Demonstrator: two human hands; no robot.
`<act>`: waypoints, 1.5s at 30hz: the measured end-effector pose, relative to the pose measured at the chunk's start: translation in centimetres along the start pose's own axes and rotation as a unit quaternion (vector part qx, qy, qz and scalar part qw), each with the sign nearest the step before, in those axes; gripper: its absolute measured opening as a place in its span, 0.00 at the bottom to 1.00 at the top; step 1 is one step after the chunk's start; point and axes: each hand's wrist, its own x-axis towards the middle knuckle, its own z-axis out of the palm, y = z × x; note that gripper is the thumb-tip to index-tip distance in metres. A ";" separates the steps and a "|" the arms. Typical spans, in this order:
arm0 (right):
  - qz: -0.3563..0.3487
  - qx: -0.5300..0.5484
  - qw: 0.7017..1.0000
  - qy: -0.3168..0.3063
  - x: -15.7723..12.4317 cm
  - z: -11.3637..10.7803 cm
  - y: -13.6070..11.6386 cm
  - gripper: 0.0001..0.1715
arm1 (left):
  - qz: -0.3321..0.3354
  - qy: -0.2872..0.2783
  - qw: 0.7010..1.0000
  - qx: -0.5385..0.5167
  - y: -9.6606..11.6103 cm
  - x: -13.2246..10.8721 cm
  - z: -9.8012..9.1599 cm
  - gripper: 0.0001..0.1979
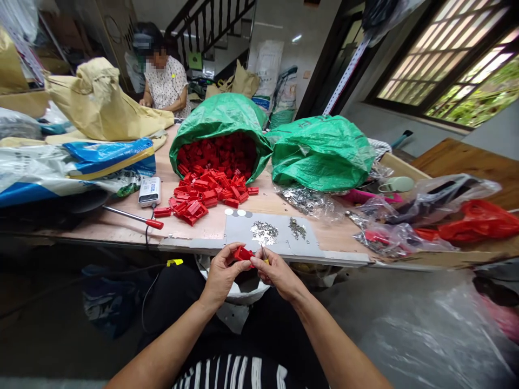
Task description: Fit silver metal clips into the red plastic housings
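Observation:
My left hand (221, 272) is closed around a small red plastic part (244, 253), held just below the table's near edge over my lap. My right hand (276, 270) pinches a thin tool with a yellow handle (265, 258), its tip touching the red part. On a grey sheet (243, 231) just ahead lie two small heaps of tiny metal pieces (264, 232). Beyond that, a pile of red plastic parts (206, 194) spills from an open green sack (221, 121).
A second green sack (322, 151) lies at right beside clear bags of metal pieces (312, 201) and red parts (478, 219). A red-handled screwdriver (133, 216) and a white device (149, 190) lie left. Another person (164, 81) sits at the far side. A white bucket (243, 294) stands under my hands.

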 end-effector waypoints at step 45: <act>-0.219 -0.420 0.880 0.042 4.1 -2.8 0.8 0.09 | 0.175 -0.092 0.882 0.428 0.0 6.2 -4.1 0.18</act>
